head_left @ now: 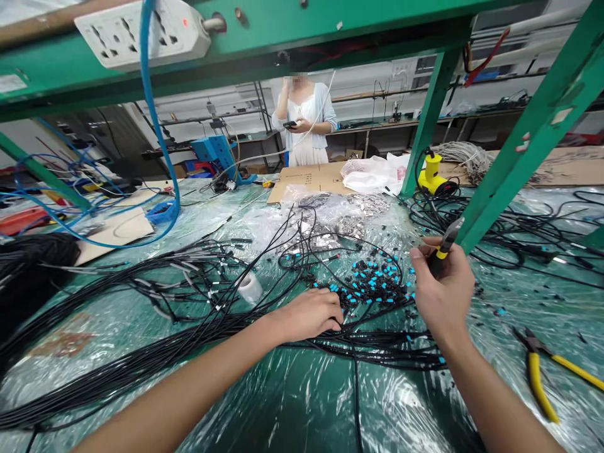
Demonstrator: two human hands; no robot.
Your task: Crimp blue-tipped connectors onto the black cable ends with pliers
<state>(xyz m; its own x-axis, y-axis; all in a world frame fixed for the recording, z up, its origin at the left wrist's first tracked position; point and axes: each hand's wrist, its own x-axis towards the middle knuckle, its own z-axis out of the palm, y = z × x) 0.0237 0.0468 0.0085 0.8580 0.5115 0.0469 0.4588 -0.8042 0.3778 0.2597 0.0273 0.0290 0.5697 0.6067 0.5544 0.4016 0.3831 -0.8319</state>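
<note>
My left hand [309,313] rests knuckles-up on a bundle of thin black cables [155,352], its fingers curled down into the wires beside a heap of black connectors with blue caps [372,283]. What the fingers pinch is hidden. My right hand [443,289] is closed round a small tool with a black and yellow handle [446,246], held upright just right of the connector heap. The cables fan out to the left over the plastic-covered green bench [302,396].
Yellow-handled pliers [542,371] lie at the right. A white tape roll [250,287] sits among the cables. Green frame posts [528,126] rise close to my right hand. A power strip [141,31] hangs overhead. A person [304,119] stands across the bench behind cardboard [311,179].
</note>
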